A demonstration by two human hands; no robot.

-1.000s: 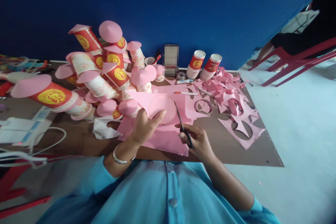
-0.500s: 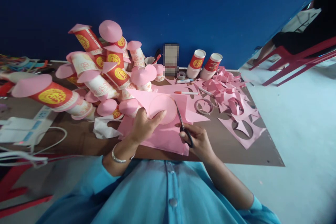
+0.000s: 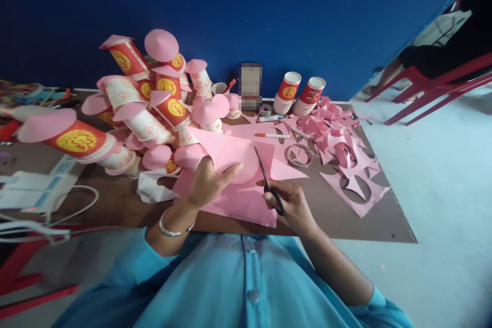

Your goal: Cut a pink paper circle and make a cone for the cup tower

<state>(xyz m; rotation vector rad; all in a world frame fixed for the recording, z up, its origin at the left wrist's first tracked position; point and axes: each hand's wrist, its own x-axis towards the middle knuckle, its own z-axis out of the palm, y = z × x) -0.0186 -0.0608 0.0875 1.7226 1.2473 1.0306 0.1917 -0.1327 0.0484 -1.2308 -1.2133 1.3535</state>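
Pink paper [image 3: 238, 200] getting snipped, scissors [image 3: 269, 184] mid-cut.
Left hand [image 3: 209, 182] fingers pinch the sheet; right hand [image 3: 290, 205] fingers curl through the handles.

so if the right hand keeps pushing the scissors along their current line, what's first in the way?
Likely the pink paper beside the traced circle, where the scissors in the right hand already bite; depth unclear.

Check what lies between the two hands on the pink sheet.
In the head view, scissors blades and the pink sheet, between left hand and right hand.
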